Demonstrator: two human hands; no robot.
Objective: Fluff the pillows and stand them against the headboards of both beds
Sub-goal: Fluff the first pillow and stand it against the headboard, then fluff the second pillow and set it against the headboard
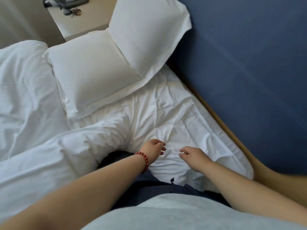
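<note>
White rumpled sheet (166, 103); blue headboard (249, 63); beige nightstand (83, 25).

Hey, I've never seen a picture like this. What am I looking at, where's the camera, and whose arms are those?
There is no machine here. The one picture comes from a camera on a person's head, looking down at their own arms. The left hand, with a red bracelet, and the right hand are over what looks like a near pillow beside the blue headboard. Their fingers are loosely curled and seem to hold nothing. Beyond, a flat pillow lies on the bed, a leaning pillow rests against the headboard, and a duvet is bunched at left.
</note>
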